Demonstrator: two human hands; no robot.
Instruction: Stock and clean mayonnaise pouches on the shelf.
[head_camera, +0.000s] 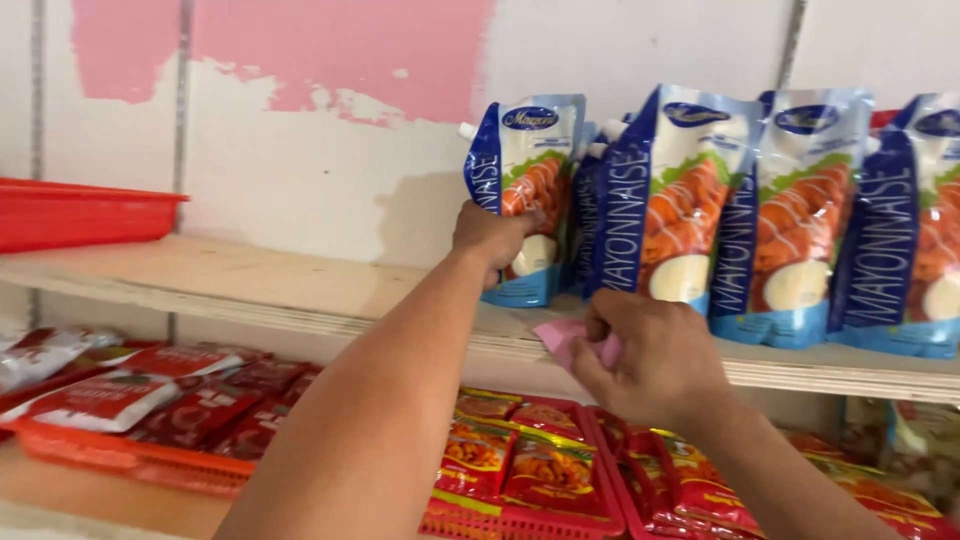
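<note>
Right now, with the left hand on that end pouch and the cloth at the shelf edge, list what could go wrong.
1. The left hand grips the end blue-and-white pouch; shifting it may topple the standing pouches packed beside it.
2. The right hand holds a pink cloth at the wooden shelf edge; a nudged pouch could drop into the red baskets below.

Blue-and-white pouch (525, 190) upright on shelf; pink cloth (572, 340), seemingly crumpled.

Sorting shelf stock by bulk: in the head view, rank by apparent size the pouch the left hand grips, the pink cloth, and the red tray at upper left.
1. Red tray, though cut off.
2. Pouch, nearer.
3. Pink cloth, mostly hidden in the right hand.
</note>
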